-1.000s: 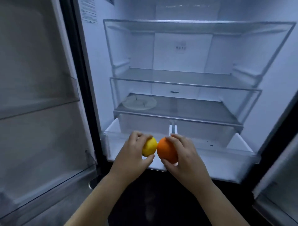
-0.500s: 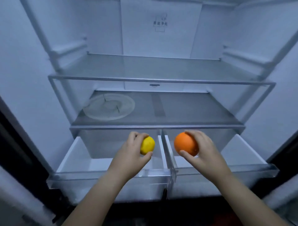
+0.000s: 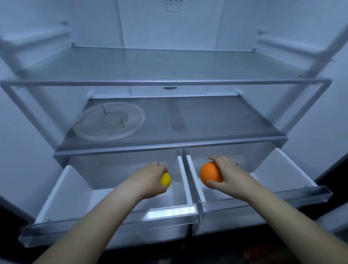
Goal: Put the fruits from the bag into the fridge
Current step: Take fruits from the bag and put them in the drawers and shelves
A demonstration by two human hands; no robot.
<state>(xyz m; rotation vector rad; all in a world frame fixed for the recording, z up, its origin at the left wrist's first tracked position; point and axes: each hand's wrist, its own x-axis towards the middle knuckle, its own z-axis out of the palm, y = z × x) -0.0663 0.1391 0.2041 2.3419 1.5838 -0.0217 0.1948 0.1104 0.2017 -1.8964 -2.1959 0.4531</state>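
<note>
Two hands reach into the pulled-out drawers, left hand [image 3: 148, 180] gripping a lemon [image 3: 166, 180] over the left drawer [image 3: 62, 190], right hand [image 3: 228, 176] clasping an orange [image 3: 210, 174] over the right drawer [image 3: 278, 169].

The left hand [image 3: 148, 180] covered most of the lemon [image 3: 166, 180]; only its 3 o'clock side showed. The right hand [image 3: 228, 176] hid the 3 o'clock half of the orange [image 3: 210, 174]. Both forearms were cut off at the 6 o'clock edge. The rear-wall label [image 3: 172, 1], cropped at 12 o'clock, was unreadable. The side rails were blurred.
</note>
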